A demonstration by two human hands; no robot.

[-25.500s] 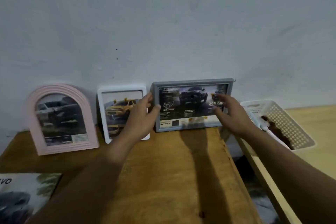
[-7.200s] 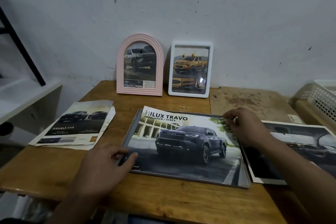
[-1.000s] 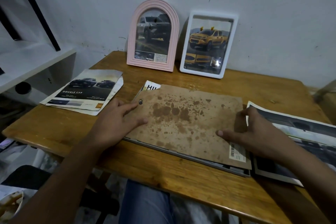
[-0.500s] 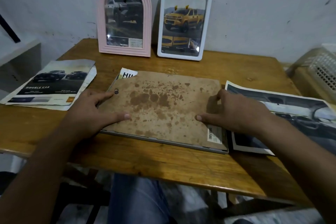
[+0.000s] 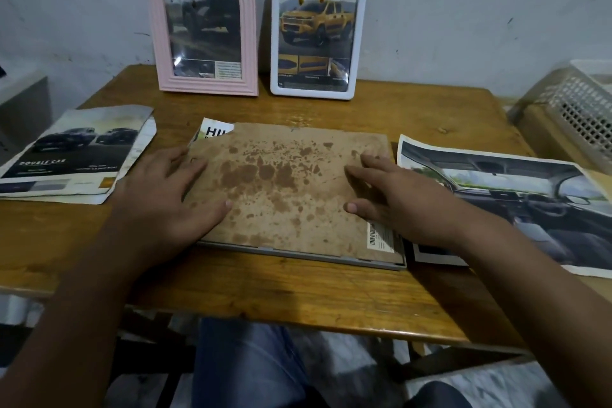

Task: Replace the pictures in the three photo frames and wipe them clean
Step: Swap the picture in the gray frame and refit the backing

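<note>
On the table (image 5: 298,291), both hands — left hand (image 5: 165,199), right hand (image 5: 404,205) — lay flat with fingers spread, gripping nothing, apparently pressing the backing board (image 5: 288,189) into the face-down frame (image 5: 298,250).

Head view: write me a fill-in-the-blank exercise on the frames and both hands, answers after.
1. The arched frame leaning on the wall is ____ in colour.
2. The truck pictured in the white frame is ____.
3. The left hand and right hand both press flat on the stained ____ board.
4. That board lies ____ the two upright frames.

Answers: pink; yellow; backing; in front of
</note>
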